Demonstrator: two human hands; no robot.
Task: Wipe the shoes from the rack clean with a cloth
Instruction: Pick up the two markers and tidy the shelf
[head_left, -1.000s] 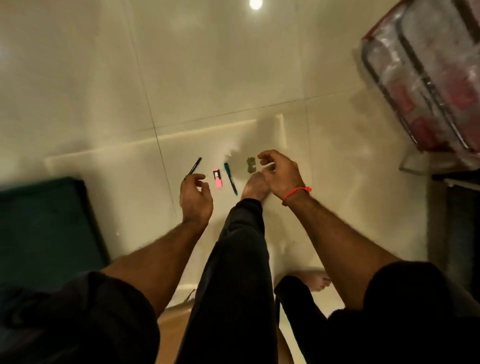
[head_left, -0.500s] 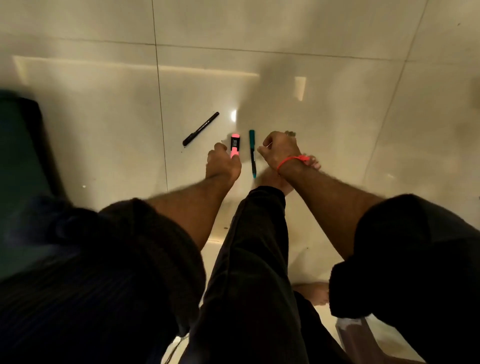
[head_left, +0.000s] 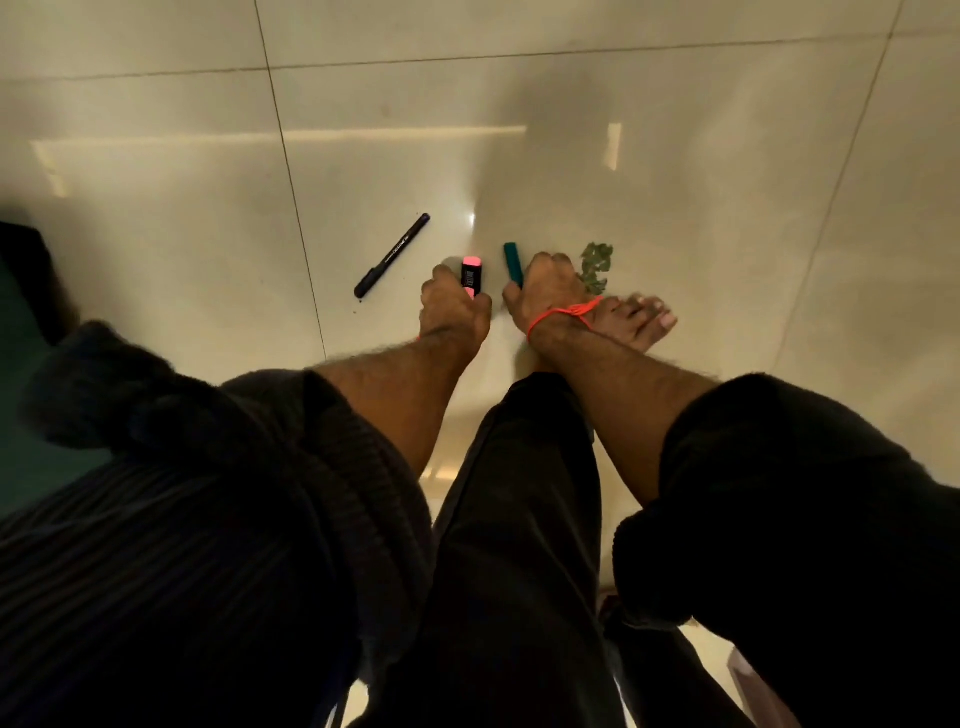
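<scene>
No shoes, rack or cloth are in view. On the pale tiled floor, my left hand (head_left: 453, 305) grips a pink highlighter (head_left: 471, 274), whose cap end sticks out beyond my fingers. My right hand (head_left: 546, 290), with an orange thread at the wrist, curls round a teal pen (head_left: 512, 264). Both hands are low at the floor, side by side, just in front of my bare foot (head_left: 636, 318).
A black marker (head_left: 392, 255) lies loose on the floor to the left of my hands. A small green crumpled scrap (head_left: 596, 266) sits right of my right hand. A dark green object (head_left: 21, 364) stands at the left edge. My dark trouser leg (head_left: 519, 519) fills the lower middle.
The view has tilted down and away from the rack at the right. Both hands have dropped to the floor; the left closed round the pink highlighter, the right round the teal pen.
</scene>
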